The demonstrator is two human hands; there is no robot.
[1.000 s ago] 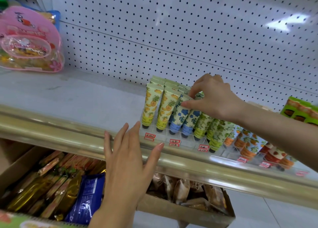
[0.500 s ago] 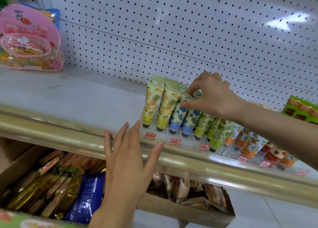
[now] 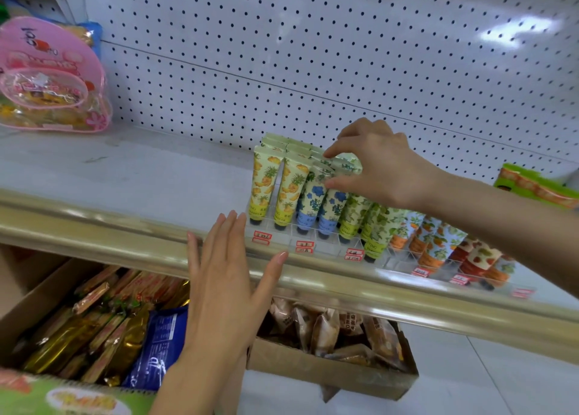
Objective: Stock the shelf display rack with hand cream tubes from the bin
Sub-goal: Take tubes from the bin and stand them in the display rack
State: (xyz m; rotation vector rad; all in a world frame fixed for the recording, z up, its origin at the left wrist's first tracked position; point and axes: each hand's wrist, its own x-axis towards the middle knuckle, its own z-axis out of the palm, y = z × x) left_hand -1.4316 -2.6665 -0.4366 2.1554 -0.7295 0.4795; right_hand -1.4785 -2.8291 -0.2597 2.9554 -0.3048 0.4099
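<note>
Over the display rack (image 3: 326, 247), the right hand (image 3: 385, 170) curls its thumb and forefinger slightly apart around the crimped top of a blue-flowered tube (image 3: 315, 195), third column from the rack's left. Whether they squeeze it I cannot tell. The left hand (image 3: 225, 289) is spread flat with straight fingers over the gold rail (image 3: 94, 226), before the rack's left corner. Bare shelf (image 3: 141, 176) opens left of the rack.

The right hand (image 3: 382, 167) hides the tops of the green-leaf tubes (image 3: 354, 214); price tags (image 3: 304, 246) are illegibly small.
</note>
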